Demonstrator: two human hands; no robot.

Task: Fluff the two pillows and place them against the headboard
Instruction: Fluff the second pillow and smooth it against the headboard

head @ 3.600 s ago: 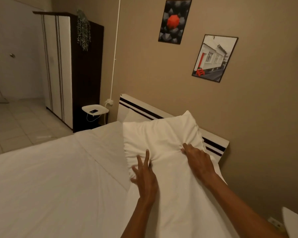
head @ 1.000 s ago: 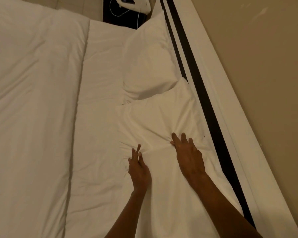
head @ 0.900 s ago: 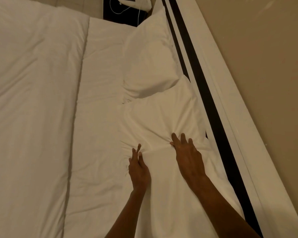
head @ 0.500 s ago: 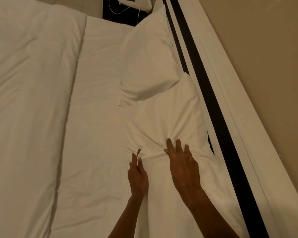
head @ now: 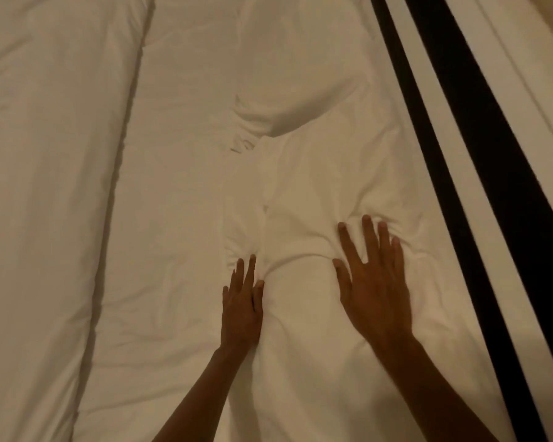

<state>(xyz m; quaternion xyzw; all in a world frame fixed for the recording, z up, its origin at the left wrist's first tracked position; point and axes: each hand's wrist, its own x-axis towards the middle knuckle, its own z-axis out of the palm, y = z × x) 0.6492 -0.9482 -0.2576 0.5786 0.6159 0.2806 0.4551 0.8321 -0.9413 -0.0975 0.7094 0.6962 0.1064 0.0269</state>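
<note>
The white near pillow (head: 313, 193) is dented and creased under the flat, spread right hand (head: 375, 282) and left hand (head: 241, 307), fingers together

Two pillows lie on the bed (head: 179, 154), in a row along the headboard (head: 492, 193). The headboard runs down the right side of the view. The near pillow (head: 316, 193) lies close to the person, with its right edge up against the headboard. The far pillow (head: 300, 65) lies behind it, and its near end sits a little on top of the near pillow. Both hands rest flat on the near pillow. The left hand (head: 241, 304) is at its left edge. The right hand (head: 375, 282) is nearer the headboard. A folded blanket (head: 51, 186) covers the bed to the left of the pillows.
</note>
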